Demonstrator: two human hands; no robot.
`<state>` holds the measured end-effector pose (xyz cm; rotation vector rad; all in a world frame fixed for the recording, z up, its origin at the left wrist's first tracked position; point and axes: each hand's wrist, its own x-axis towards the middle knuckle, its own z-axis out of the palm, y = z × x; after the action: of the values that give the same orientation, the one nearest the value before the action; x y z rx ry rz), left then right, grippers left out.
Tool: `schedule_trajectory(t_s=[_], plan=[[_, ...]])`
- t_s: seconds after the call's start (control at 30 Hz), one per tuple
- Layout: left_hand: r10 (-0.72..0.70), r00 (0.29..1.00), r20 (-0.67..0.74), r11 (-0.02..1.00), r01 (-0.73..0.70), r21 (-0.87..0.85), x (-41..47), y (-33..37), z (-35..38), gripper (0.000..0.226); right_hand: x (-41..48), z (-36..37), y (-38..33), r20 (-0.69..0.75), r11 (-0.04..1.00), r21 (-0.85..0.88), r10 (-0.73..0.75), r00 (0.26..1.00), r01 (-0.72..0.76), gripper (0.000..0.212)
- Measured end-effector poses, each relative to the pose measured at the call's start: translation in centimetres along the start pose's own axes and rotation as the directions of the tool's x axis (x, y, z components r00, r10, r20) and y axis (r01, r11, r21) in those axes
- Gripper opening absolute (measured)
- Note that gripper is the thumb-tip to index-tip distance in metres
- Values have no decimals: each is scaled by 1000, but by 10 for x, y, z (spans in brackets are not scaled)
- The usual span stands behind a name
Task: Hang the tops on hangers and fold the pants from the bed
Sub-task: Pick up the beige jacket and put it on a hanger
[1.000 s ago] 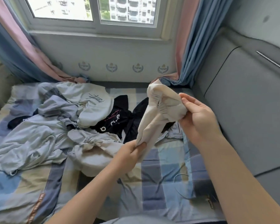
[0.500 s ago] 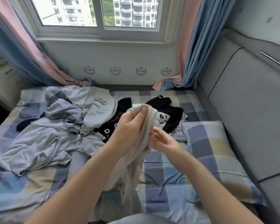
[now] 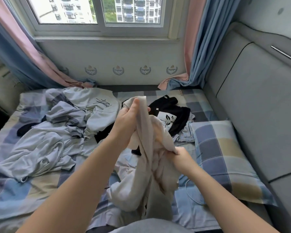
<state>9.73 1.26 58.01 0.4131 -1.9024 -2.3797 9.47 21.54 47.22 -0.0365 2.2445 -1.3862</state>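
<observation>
- Noted left grip (image 3: 126, 121) clenched round upper edge of beige garment (image 3: 146, 182), raised up and left of checked pillow (image 3: 225, 158).
- Noted right grip (image 3: 181, 158) pinching a fold of same garment, just left of pillow.
- Recorded garment hanging between both, lower end bunched over bed (image 3: 15, 190) left of pillow.
- Logged black printed top (image 3: 175, 108) beyond pillow's far left corner; pale grey clothes heap (image 3: 40, 145) well left of pillow.

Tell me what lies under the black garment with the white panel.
A pale blue garment pokes out beneath the black garment, over the checked sheet. Anything else underneath is covered, and the held cream garment hides its left side.
</observation>
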Motion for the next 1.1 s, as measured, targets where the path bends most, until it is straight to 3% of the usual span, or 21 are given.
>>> schedule_trajectory(t_s=[0.13, 0.3, 0.4, 0.47, 0.53, 0.6, 0.63, 0.73, 0.87, 1.0, 1.1], plan=[[-206, 978, 23, 966, 199, 162, 3, -37, -10, 45, -8, -21, -26, -117, 986, 149, -60, 991, 77, 24], [-272, 940, 206, 905, 178, 385, -13, -77, -10, 44, -15, -43, -67, -296, 922, 333, -95, 951, 196, 20], [-328, 933, 150, 735, 153, 661, -18, -102, -4, 71, -14, -52, -87, -357, 905, 325, -152, 922, 275, 23], [-376, 916, 141, 665, 161, 730, -21, -115, 2, 79, -15, -56, -98, -362, 881, 344, -194, 912, 324, 26], [-413, 896, 164, 640, 157, 752, -25, -124, 9, 67, -17, -59, -108, -372, 853, 384, -208, 904, 354, 26], [-389, 901, 190, 622, 105, 776, -25, -134, 13, 32, -15, -62, -115, -397, 822, 422, -211, 893, 382, 24], [-363, 911, 195, 623, 81, 778, -26, -137, 13, 10, -14, -64, -117, -411, 810, 435, -208, 887, 392, 25], [-261, 946, 192, 713, 55, 699, -23, -140, 7, 28, -10, -70, -116, -454, 788, 463, -184, 872, 407, 25], [-79, 993, 83, 884, 31, 466, -13, -123, -6, 25, 1, -78, -98, -506, 798, 466, -114, 855, 382, 16], [100, 987, -124, 928, -47, 370, 3, -92, -21, 20, 14, -82, -67, -510, 826, 465, -44, 859, 318, 16], [137, 972, -190, 952, -76, 296, 8, -70, -29, 21, 22, -82, -46, -528, 866, 436, 27, 849, 244, 13]])
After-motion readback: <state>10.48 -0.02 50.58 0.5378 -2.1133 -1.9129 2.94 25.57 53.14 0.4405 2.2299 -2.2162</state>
